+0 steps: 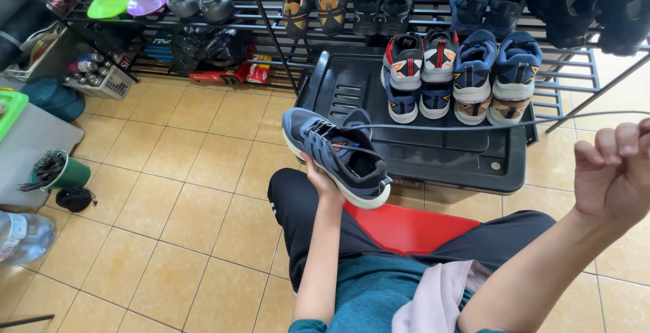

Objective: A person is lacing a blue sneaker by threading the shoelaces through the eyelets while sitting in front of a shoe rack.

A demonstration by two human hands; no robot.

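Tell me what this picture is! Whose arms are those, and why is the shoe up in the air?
The camera sits on a person's head and looks down, so you see their own arms and lap. The left hand holds a grey sneaker from underneath. The right hand is closed on its long shoelace and pulls it out to the side. In front lies a black plastic lid with four more shoes on it. Behind stands a shoe rack.
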